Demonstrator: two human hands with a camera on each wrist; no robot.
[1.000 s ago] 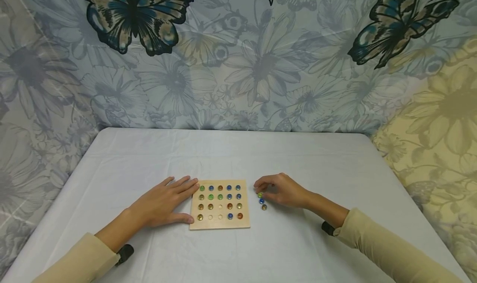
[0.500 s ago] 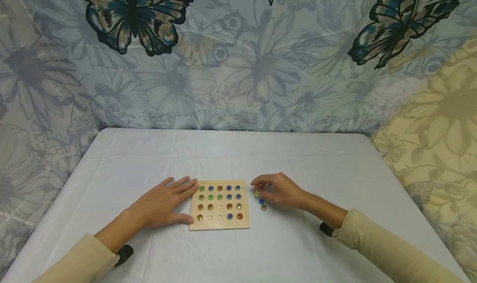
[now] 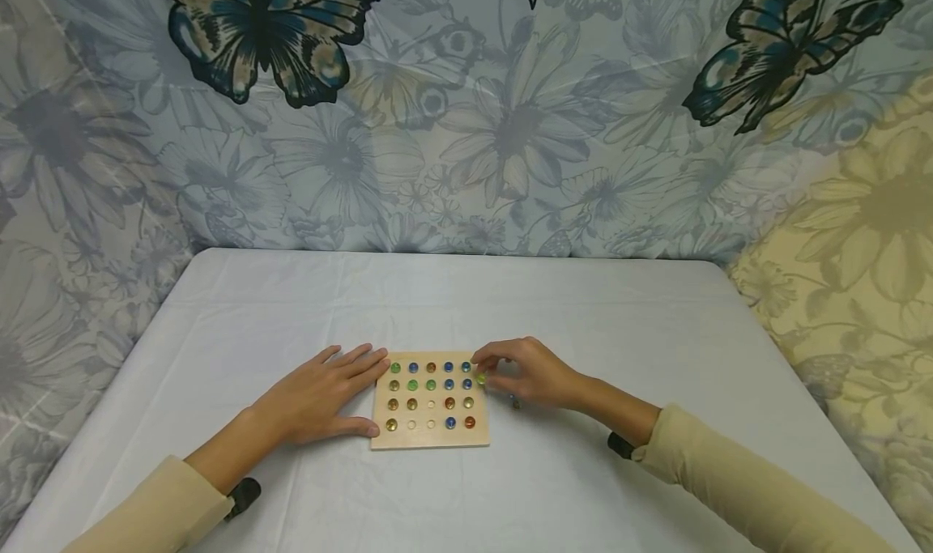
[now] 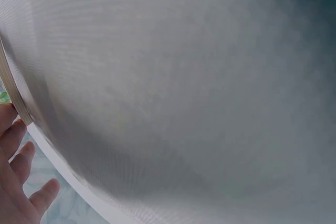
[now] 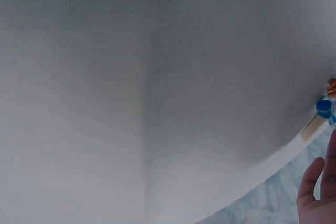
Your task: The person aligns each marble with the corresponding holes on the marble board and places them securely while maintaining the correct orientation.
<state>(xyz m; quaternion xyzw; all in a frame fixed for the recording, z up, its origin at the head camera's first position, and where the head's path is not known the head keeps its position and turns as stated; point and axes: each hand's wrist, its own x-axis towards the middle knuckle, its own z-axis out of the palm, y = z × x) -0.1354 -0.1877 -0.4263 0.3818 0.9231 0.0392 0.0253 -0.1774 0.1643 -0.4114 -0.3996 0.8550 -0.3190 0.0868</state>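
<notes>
A wooden board (image 3: 437, 440) lies on the white table, with rows of glass marbles in green, blue, amber and orange seated in its hollows. Three hollows toward the front middle show bare wood. My left hand (image 3: 321, 395) rests at the board's left edge, fingers spread and fairly straight, thumb at the front left corner. Between thumb and fingers of my right hand (image 3: 535, 375) is a yellow-green marble (image 3: 481, 380), pinched over the board's right edge. Under that hand, an amber marble (image 3: 516, 404) on the table is partly covered; a blue marble (image 5: 324, 107) appears in the right wrist view.
White cloth covers the table (image 3: 466, 504), whose far edge meets a hanging fabric (image 3: 510, 172) printed with flowers and butterflies. Dark wrist cameras sit under both cuffs. The left wrist view holds mostly cloth, with the board's edge (image 4: 13, 90) at its left.
My right hand has picked up the yellow-green marble from the loose row and carried it left to the board's right edge. My left hand has stayed in place.
</notes>
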